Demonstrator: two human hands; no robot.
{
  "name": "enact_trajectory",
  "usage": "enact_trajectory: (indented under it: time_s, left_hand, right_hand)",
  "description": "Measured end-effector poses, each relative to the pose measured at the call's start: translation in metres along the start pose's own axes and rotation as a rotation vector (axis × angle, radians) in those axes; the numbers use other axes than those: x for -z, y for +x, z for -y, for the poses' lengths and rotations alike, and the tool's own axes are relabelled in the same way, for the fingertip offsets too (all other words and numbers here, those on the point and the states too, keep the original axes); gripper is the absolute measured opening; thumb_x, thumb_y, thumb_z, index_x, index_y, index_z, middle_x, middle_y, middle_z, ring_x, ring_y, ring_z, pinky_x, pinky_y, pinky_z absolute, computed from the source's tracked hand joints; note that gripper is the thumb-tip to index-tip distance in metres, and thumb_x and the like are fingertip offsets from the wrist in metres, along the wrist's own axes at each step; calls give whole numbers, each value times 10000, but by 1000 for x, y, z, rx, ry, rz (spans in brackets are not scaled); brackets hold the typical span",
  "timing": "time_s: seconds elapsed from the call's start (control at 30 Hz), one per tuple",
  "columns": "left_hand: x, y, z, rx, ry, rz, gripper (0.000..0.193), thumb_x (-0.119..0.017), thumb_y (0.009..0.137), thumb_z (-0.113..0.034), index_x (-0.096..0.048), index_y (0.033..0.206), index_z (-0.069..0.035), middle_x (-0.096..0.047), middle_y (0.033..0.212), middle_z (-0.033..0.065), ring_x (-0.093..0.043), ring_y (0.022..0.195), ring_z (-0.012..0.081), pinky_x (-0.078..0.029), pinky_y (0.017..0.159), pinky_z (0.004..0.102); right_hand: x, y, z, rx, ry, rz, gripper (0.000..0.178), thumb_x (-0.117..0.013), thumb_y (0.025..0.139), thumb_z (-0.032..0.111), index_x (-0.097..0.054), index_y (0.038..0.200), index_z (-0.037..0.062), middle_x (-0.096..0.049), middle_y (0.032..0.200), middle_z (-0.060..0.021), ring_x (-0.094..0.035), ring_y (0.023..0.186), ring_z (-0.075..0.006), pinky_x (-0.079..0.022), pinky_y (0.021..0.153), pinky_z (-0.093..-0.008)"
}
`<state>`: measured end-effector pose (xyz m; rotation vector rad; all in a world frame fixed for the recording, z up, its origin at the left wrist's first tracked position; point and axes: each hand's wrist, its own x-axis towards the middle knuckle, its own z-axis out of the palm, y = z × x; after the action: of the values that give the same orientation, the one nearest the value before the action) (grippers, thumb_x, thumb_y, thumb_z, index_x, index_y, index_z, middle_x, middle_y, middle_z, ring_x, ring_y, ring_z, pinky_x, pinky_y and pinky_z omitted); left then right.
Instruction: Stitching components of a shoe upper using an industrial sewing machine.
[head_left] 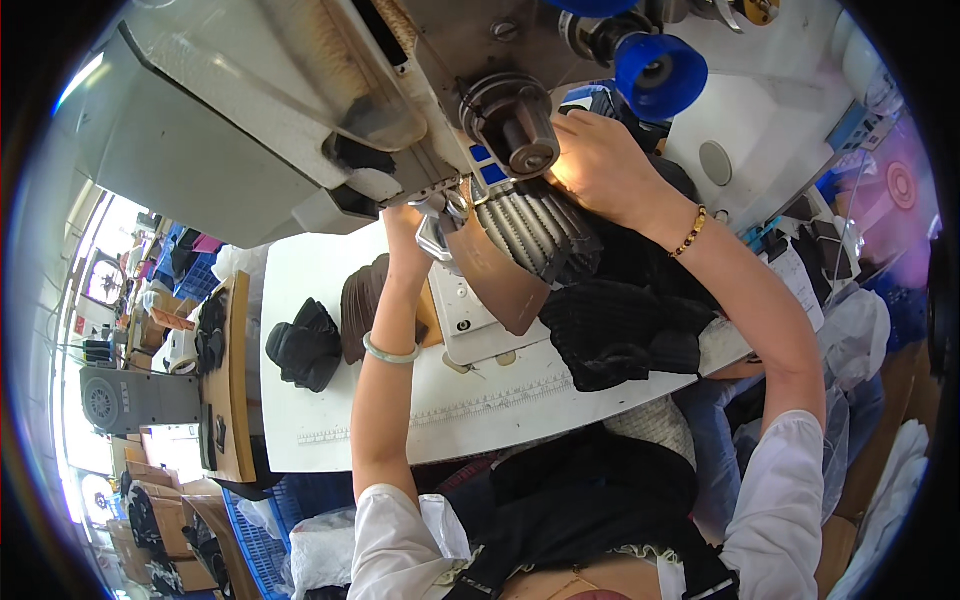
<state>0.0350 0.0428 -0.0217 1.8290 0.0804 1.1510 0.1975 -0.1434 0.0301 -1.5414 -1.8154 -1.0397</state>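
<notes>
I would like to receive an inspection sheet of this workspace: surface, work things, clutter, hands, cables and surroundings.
Surface: white table, printed scale along its near edge.
Job's things: grey ribbed material between the hands; black ribbed bundle nearer the front edge.
Clutter: black folded piece and brown stack, left side.
Hands: left hand mostly hidden behind machine parts; right hand partly hidden; grips unclear.
Cables: nothing seen clearly.
Surroundings: blue basket and cardboard boxes, left.

Place: sewing workshop | Signs: sewing machine (210, 150), ruler-marked table (320, 415), heaped black pieces (630, 335), cardboard boxes (165, 512)
</notes>
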Motion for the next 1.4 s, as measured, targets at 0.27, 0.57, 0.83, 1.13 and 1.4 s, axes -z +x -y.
enact_trajectory:
  time_s: [0.27, 0.57, 0.83, 1.13, 1.4]
  left_hand:
    - [-2, 1, -2, 65, -10, 26, 230, -670, 768, 17, -605, 988, 1, -633, 887, 26, -576, 783, 99, -472, 685, 248]
    - [-7, -4, -7, 75, -59, -35, 153, -645, 796, 6, -622, 946, 19, -642, 872, 14, -570, 782, 82, -475, 683, 252]
    - [20, -2, 32, 321, -18, 180, 428, -443, 999, -246, -305, 1362, -68, -518, 1188, 109, -557, 1063, 176, -488, 910, 293]
    - [29, -4, 54, 357, -175, 261, 556, -293, 1004, -509, -405, 1313, -60, -528, 1216, 99, -548, 1101, 204, -463, 950, 323]
    - [6, -8, 40, 170, -86, 98, 529, -487, 961, -451, -405, 1283, -40, -518, 1198, 101, -535, 1084, 179, -456, 922, 335]
  right_hand:
    - [-1, 0, 4, -3, -49, -31, 113, -599, 838, 117, -533, 792, 37, -530, 749, -57, -576, 715, -211, -488, 654, -321]
    - [5, -1, 7, 28, -78, 17, 59, -601, 801, 95, -573, 773, 51, -527, 817, -43, -578, 771, -192, -482, 690, -313]
    - [5, 3, 4, -13, -13, 27, 71, -581, 817, 97, -555, 799, 34, -534, 806, -56, -584, 775, -209, -485, 695, -333]
    - [4, 1, 2, 83, -41, -14, 99, -600, 820, 109, -539, 800, 34, -541, 789, -58, -582, 756, -218, -485, 685, -331]
    - [6, -8, 3, -20, -66, 66, 79, -601, 815, 104, -561, 818, 36, -543, 804, -46, -590, 747, -213, -488, 663, -326]
